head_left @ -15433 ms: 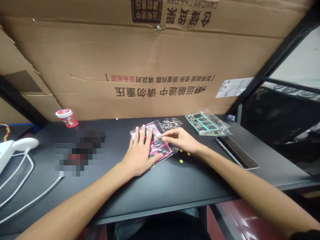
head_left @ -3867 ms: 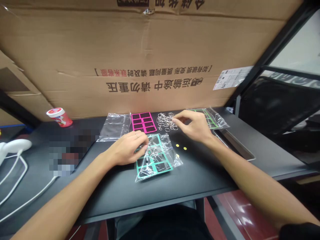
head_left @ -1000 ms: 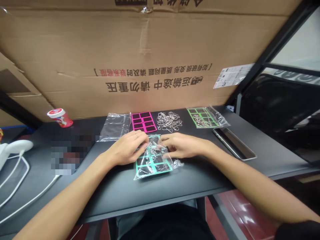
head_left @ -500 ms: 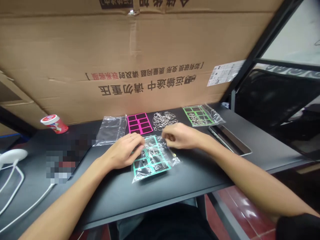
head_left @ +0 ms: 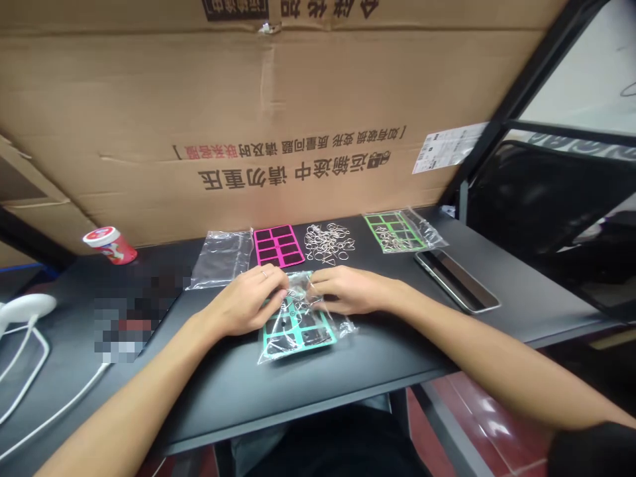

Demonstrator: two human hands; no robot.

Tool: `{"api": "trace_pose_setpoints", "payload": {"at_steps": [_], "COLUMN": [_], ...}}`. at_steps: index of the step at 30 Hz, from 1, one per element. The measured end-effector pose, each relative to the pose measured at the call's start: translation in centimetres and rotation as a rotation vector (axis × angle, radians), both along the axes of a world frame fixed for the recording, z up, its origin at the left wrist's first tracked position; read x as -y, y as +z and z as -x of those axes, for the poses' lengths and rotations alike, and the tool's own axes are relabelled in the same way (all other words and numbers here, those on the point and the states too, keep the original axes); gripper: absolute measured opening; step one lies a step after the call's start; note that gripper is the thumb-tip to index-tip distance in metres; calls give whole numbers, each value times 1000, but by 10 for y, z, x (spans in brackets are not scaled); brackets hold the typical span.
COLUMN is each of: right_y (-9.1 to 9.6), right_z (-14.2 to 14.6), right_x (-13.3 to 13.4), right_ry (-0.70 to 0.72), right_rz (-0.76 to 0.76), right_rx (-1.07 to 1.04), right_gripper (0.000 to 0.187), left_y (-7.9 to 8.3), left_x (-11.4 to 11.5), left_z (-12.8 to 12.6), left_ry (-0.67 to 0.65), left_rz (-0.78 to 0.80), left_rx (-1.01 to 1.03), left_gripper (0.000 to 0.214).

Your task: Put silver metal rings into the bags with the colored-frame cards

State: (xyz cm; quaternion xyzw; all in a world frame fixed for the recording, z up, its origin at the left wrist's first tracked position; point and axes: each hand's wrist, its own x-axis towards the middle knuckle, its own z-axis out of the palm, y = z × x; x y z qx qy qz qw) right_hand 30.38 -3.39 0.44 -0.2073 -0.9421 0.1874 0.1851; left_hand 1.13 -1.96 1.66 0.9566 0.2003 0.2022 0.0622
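Note:
A clear plastic bag (head_left: 342, 326) with a teal grid-patterned sheet (head_left: 299, 329) inside lies tilted near the middle of the desk. Thin wire pieces show through the film on the sheet. My left hand (head_left: 251, 298), with a ring on one finger, pinches the bag's left upper edge. My right hand (head_left: 350, 289) is at the bag's upper right, fingers curled at its mouth; whatever they hold is hidden. Just behind lies a pile of silvery wire rings and loops (head_left: 328, 243). Left of the pile is a pink grid-patterned sheet (head_left: 278, 246).
A flat clear bag (head_left: 218, 258) lies left of the pink sheet. At the back right is a bagged green sheet (head_left: 395, 232) with wire pieces, near a phone (head_left: 457, 279). A red tub (head_left: 112, 246) and white cable (head_left: 59, 421) are left. Cardboard (head_left: 298, 86) stands behind.
My right hand has moved left and slightly down, from beside the wire pile to the bag's mouth. The left hand keeps its hold, and the bag has shifted slightly left.

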Motion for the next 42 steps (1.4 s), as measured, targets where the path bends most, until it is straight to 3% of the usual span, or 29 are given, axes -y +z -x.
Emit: {"api": "trace_pose_setpoints", "payload": {"at_steps": [11,14,22,26,29,31,33,37,42], "right_y": [17,20,17,9,5,6,9,18,22], "right_z": [-12,-13,-12,-15,-21,-25,-28,-23,-14], "right_x": [-2,0,-2,-12,-19,-20,-18,-8,-2], "right_ry": [-226,-301,-292,-520,-733,-779,-667,-242,-127], "right_rz": [145,291,666,518,202,-32,-122,86,75], "right_rx": [-230,-250,-397,-365,-345,-323,-265,-3,182], "right_gripper": [19,22,31,32,24,17,12,18,9], "left_y": [2,2,2,3,3,3,3,2,2], "left_x": [0,1,1,2,2,2,1,1,1], "left_z": [0,-1,-1,-1,-2,-2,-2,-1,-1], "left_ry": [1,7,1,-8,-17,-23,-26,-20,-17], "left_rz": [-21,-21,-29,-33,-37,-40,-38,-32,-33], "left_rx": [4,1,9,14,18,19,17,10,10], "left_gripper": [13,13,13,12,11,11,10,9,10]}}
